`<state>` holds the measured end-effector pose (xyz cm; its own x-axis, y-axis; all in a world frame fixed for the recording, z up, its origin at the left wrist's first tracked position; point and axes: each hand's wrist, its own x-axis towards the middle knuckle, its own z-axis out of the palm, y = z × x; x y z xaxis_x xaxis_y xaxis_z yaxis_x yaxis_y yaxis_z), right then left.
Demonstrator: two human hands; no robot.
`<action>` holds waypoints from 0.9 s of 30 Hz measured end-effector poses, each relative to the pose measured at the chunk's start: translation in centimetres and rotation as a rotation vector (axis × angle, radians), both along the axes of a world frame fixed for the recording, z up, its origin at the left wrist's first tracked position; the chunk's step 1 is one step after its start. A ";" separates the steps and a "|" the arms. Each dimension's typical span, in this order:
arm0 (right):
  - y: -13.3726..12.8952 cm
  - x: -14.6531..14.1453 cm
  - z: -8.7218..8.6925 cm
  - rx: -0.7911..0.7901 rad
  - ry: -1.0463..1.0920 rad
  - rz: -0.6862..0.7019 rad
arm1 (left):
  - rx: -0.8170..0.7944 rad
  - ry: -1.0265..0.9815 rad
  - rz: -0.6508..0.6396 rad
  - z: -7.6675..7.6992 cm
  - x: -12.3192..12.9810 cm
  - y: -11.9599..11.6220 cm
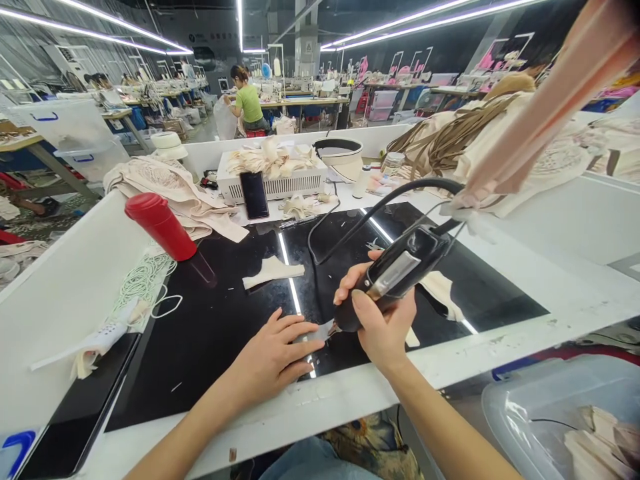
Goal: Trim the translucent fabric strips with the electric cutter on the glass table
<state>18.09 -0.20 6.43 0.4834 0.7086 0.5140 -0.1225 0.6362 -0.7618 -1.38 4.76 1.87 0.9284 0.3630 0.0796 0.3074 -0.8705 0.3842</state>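
Observation:
My right hand (385, 327) is wrapped around a black corded hand tool (400, 270), held tilted with its thin metal tip pointing down to the left. The tip meets a small, pale translucent piece (323, 331) on the glossy black board (215, 367). Flat on the board, my left hand (280, 353) has its fingers stretched out, the fingertips pressing that piece; what lies beneath them is hidden. A cut cream fabric piece (273, 271) lies beyond my left hand. Another cream fabric piece (443, 293) rests right of the tool, partly covered by my right hand.
A pink fabric strip (540, 127) hangs down to the tool's cord end. On the left stand a red tumbler (163, 227) and pale green cord (143, 283). Behind are a phone (255, 195), a vented white box (300, 187) and fabric piles (170, 187). A person (249, 100) sits far off.

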 end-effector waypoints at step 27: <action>0.3 1.5 -0.9 -0.015 -0.081 -0.141 | -0.011 0.043 -0.007 0.0 0.0 0.1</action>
<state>19.59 0.12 5.55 0.5360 0.6446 0.5451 0.0292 0.6312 -0.7751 -1.35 4.83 1.92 0.9335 0.3567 0.0356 0.3175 -0.8688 0.3801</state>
